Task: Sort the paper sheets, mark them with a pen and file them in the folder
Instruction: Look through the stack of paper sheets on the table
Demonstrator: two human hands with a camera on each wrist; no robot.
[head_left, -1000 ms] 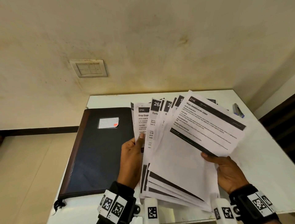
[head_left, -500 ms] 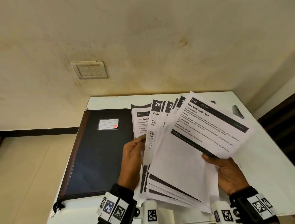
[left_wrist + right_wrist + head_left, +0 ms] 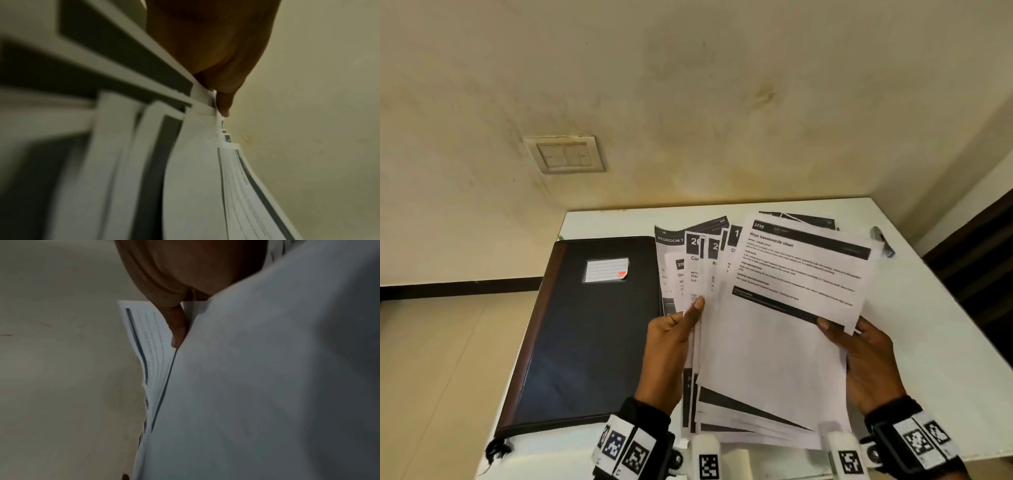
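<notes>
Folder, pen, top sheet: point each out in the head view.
folder [image 3: 585,329], head view, middle of its closed dark cover.
pen [image 3: 880,240], head view, its barrel near the table's far right edge.
top sheet [image 3: 784,329], head view, blank lower half of the "Wipe baseboards clean" page.

The fanned sheets [image 3: 774,325] block the table's [image 3: 928,342] middle; the folder [image 3: 585,325] fills the left (the pen [image 3: 882,241] lies far right).
</notes>
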